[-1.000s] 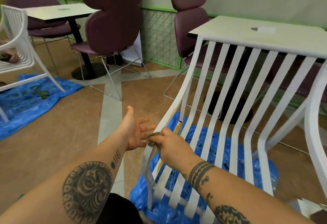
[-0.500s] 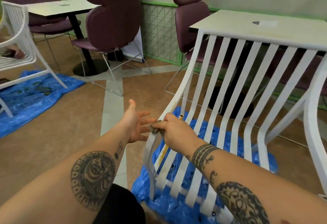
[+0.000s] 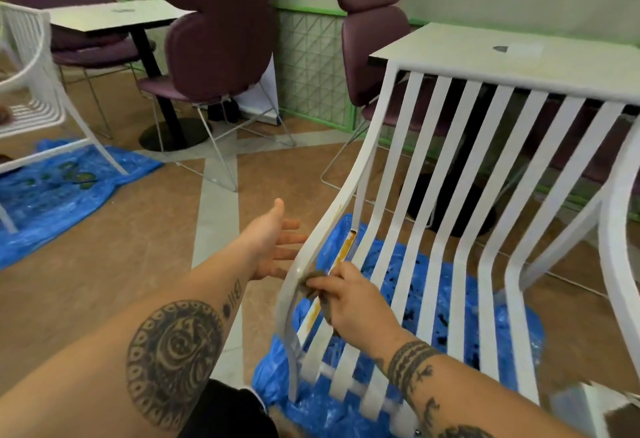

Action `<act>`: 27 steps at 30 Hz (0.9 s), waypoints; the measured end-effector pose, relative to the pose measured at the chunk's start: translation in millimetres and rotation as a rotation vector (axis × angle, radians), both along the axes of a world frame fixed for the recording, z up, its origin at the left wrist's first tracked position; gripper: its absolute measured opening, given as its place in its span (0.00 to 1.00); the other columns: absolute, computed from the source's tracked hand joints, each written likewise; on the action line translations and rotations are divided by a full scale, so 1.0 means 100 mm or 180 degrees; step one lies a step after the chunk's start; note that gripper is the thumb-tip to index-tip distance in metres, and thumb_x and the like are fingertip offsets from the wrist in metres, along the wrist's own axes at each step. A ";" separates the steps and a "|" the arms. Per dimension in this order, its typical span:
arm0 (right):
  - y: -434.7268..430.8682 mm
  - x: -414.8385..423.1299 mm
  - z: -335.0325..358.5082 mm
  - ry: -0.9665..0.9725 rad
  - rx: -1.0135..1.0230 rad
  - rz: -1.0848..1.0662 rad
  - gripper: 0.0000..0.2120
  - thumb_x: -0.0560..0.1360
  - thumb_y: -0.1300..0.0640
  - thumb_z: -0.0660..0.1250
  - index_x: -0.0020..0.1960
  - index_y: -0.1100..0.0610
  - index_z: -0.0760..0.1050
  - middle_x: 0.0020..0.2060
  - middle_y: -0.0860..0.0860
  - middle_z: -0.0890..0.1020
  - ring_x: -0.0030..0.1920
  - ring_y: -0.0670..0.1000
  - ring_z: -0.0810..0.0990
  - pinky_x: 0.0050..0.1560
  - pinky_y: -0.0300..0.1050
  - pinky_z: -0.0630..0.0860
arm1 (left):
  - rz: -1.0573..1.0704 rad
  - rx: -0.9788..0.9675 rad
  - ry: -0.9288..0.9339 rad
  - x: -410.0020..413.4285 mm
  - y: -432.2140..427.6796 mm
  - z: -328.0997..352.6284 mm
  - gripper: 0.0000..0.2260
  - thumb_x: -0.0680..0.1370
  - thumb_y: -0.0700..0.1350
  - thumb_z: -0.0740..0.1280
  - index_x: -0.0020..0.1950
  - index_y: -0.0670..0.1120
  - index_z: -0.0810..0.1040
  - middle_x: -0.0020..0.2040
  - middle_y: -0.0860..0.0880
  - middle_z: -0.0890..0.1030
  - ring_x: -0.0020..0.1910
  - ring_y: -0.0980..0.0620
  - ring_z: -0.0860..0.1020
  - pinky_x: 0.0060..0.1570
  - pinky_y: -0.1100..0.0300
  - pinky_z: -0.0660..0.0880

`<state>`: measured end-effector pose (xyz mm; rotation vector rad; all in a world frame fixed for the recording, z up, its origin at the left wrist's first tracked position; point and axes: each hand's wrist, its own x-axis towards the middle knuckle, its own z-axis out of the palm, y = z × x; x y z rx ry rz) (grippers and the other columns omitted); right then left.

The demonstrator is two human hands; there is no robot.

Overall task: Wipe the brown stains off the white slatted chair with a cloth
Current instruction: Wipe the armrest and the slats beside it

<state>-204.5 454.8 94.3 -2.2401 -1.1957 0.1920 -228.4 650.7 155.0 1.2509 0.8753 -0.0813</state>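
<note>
So the brown stains [image 3: 347, 247] are basically one orange-brown streak, a bit left of centre in the frame, running along the edge of the first slat in from the left side of the white slatted chair [image 3: 465, 195]. Its long axis follows that slat, slanting from lower left up to upper right, and part of it disappears behind the fingers. The right hand [image 3: 355, 304] is clamped around a small greyish cloth [image 3: 316, 277], bunched up in the fingertips and pressed onto the curved outer rail [image 3: 367, 147], right next to the streak. From that grip most of the stain you can see sits just up and to the right, so I'd guess the next wipe has to hop over to the neighbouring slat and travel up along it, not across. The right hand is obviously the closer one. The left hand [image 3: 273, 243] is on the far side of the rail, fingers straight and spread, holding nothing; can't tell if it's actually touching the rail. Under the chair there's a crumpled blue plastic sheet [image 3: 519, 333], and further back some purple chairs [image 3: 214, 32] and a pale table [image 3: 519, 60] in the upper right.
</note>
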 end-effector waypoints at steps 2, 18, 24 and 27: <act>0.05 0.26 0.11 0.0152 0.0449 -0.0515 0.16 0.83 0.56 0.60 0.68 0.46 0.77 0.47 0.43 0.68 0.45 0.48 0.75 0.50 0.44 0.78 | 0.0059 0.0246 0.0005 0.12 -0.04 -0.05 0.28 0.82 0.66 0.51 0.65 0.48 0.77 0.56 0.47 0.83 0.56 0.45 0.81 0.60 0.41 0.75; 0.71 1.55 0.11 0.0362 0.0303 -0.1115 0.17 0.80 0.64 0.62 0.58 0.49 0.84 0.51 0.49 0.77 0.55 0.54 0.79 0.62 0.48 0.78 | 0.0220 -0.0249 0.0048 0.59 -0.11 -0.23 0.44 0.75 0.76 0.39 0.71 0.48 0.74 0.55 0.43 0.83 0.51 0.40 0.84 0.46 0.40 0.82; 0.80 1.91 0.23 0.0517 0.0266 -0.1409 0.16 0.80 0.63 0.64 0.60 0.48 0.84 0.58 0.50 0.84 0.56 0.52 0.81 0.61 0.48 0.79 | -0.0031 0.0411 0.0080 0.60 -0.27 -0.19 0.24 0.84 0.61 0.49 0.58 0.48 0.79 0.53 0.42 0.83 0.53 0.40 0.83 0.56 0.44 0.80; 0.78 1.82 0.25 0.0705 0.0338 -0.1417 0.15 0.81 0.62 0.64 0.62 0.49 0.82 0.58 0.50 0.83 0.53 0.53 0.81 0.56 0.45 0.80 | 0.0053 0.0436 0.0072 0.58 -0.29 -0.15 0.20 0.84 0.56 0.55 0.59 0.45 0.80 0.52 0.42 0.84 0.49 0.41 0.84 0.53 0.43 0.81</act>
